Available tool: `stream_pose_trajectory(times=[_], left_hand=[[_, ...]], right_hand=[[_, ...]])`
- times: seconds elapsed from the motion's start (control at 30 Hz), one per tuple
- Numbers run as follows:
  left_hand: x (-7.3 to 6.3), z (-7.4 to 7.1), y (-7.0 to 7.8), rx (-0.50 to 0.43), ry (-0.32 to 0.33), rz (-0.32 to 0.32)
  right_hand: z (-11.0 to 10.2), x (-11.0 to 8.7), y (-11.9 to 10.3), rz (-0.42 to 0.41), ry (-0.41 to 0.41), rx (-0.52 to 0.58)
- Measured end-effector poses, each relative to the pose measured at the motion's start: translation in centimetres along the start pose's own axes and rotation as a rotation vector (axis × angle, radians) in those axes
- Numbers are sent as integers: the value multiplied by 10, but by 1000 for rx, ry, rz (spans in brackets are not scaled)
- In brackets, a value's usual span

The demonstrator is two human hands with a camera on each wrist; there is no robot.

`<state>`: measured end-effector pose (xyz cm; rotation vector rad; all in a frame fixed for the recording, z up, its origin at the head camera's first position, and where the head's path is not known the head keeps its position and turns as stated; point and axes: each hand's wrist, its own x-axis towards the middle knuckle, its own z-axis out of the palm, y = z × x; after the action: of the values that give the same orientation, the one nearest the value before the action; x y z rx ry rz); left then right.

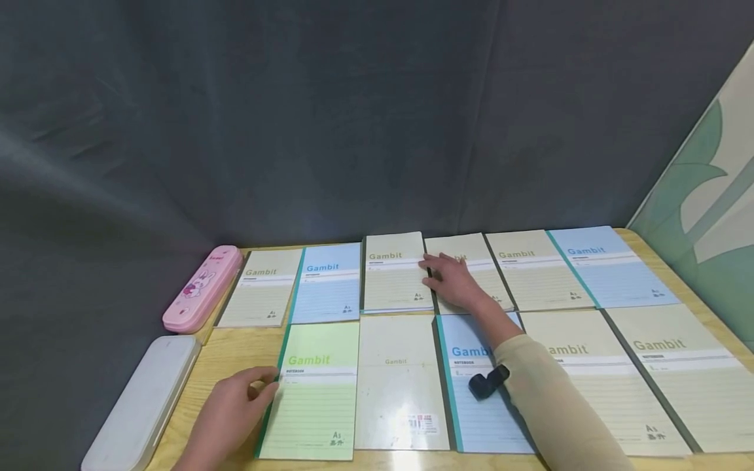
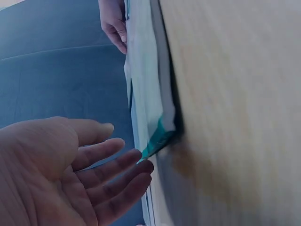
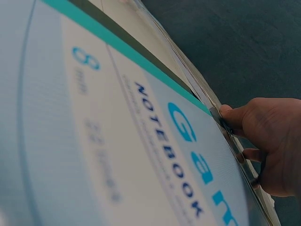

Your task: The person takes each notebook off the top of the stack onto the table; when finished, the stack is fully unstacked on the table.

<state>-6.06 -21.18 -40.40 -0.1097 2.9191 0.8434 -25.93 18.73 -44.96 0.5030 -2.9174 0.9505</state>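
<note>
Two rows of lined notebooks marked Gambit lie on the table. My left hand point(image 1: 232, 409) is at the left spine of a green notebook point(image 1: 318, 392) in the front row, its fingers loosely bent. The left wrist view shows those fingers close to a teal spine corner point(image 2: 160, 136); whether they touch it is unclear. Over a cream notebook point(image 1: 497, 278) in the back row lies my right hand point(image 1: 456, 282). Its fingertips reach the right edge of the neighbouring cream notebook point(image 1: 391, 281), which has a blue edge showing beneath it. No grip is visible there.
A pink pencil case point(image 1: 203, 288) and a white case point(image 1: 141, 402) stand at the left. More notebooks flank the hands, including a face-down one point(image 1: 400, 379) and a blue one point(image 1: 326, 284). A dark curtain point(image 1: 353, 118) hangs behind the table point(image 1: 235, 347).
</note>
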Motion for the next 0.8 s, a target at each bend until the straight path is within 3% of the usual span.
stream_pose_trajectory(times=[0.17,0.43,0.8], left_hand=[[17,2,3,-118,1,55],[60,9,7,-372,-95,152],[129,22,37,-557,-182,232]], right_hand=[[1,0,2,-11,4,4],[2,-2,0,-25,-5,3],[0,-2,-1,-15,0,-3]])
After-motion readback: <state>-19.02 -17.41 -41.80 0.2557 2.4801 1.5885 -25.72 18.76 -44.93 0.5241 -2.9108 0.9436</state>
